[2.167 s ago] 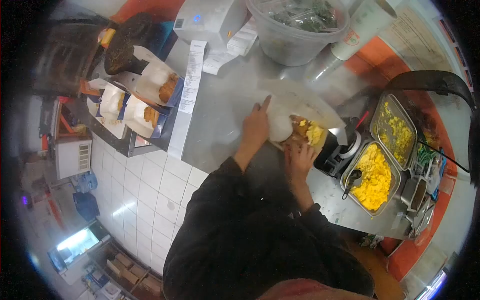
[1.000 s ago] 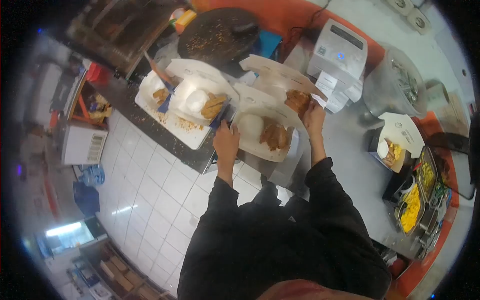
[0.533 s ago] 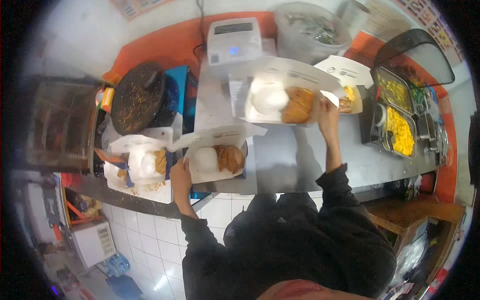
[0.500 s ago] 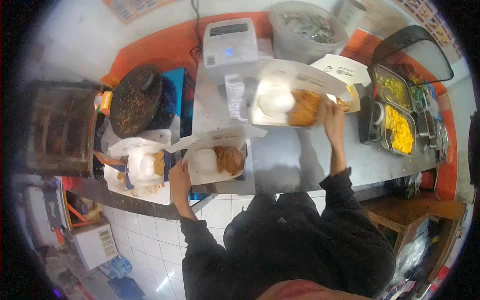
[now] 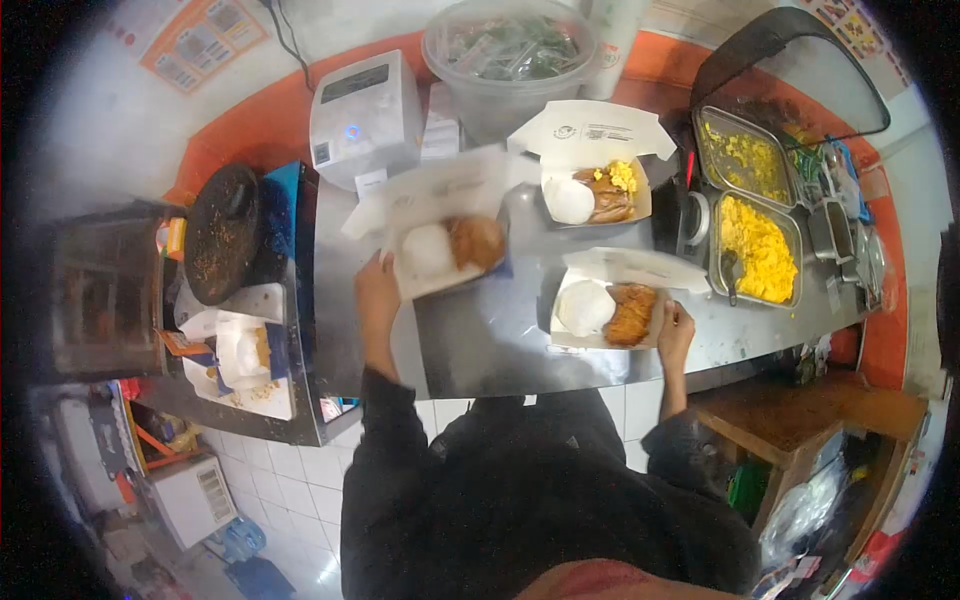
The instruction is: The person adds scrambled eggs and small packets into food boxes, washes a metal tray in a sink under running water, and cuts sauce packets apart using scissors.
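Note:
My left hand [image 5: 378, 285] is closed on the left edge of an open paper food box [image 5: 430, 190], blurred by motion above the counter. Inside sit a white rice mound [image 5: 427, 250] and a piece of brown fried meat [image 5: 476, 243]. At the right edge of a second open food box [image 5: 640, 265], my right hand [image 5: 676, 330] has its fingers closed on the rim. That box holds rice [image 5: 585, 308] and fried meat [image 5: 631, 315]. Behind it stands a third food box [image 5: 590, 130] with rice, sliced brown meat and yellow scrambled egg [image 5: 622, 176].
Trays of scrambled egg [image 5: 758, 250] and yellow crumbs [image 5: 740, 160] stand at right. A white printer [image 5: 365, 120] and a tub of bagged greens [image 5: 510, 50] line the back. At left are a stone mortar [image 5: 220, 240] and another box [image 5: 240, 350] on a white board.
Both boxes in my hands have shifted: the left one up and rightward onto the metal counter, the right one down toward the front edge. The view has turned rightward, showing the third box fully.

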`<action>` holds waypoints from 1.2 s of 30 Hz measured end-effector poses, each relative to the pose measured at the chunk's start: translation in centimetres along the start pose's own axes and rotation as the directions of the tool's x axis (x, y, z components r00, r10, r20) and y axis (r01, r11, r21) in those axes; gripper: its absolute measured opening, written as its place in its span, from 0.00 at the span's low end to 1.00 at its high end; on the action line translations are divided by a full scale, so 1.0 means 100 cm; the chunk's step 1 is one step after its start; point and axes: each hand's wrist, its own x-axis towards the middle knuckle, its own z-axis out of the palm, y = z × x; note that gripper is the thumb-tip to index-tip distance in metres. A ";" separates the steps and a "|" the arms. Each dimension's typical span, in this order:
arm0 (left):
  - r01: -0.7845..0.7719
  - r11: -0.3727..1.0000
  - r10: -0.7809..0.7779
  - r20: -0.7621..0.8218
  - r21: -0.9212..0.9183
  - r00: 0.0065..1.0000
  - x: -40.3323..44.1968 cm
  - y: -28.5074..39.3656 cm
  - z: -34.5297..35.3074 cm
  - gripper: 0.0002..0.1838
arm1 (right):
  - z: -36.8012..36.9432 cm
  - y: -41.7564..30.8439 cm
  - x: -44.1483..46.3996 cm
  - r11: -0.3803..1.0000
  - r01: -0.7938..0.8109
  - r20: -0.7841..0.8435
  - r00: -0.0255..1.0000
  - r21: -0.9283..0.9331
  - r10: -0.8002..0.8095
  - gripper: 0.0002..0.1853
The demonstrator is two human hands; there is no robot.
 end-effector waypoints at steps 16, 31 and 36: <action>0.346 0.929 -0.351 -0.617 -0.133 0.705 -0.062 -0.070 -0.125 0.14 | 0.018 -0.054 0.006 0.913 0.403 -0.149 0.901 -0.065 -0.408 0.17; 0.525 0.850 -0.327 -0.735 0.045 0.594 -0.065 -0.477 -0.300 0.18 | 0.283 -0.336 -0.273 0.813 0.264 0.794 0.203 0.520 -0.573 0.25; 0.628 0.775 -0.578 -0.327 0.068 0.748 -0.056 -0.517 -0.313 0.24 | 0.379 -0.352 -0.340 0.718 0.139 0.679 0.244 0.682 -0.692 0.32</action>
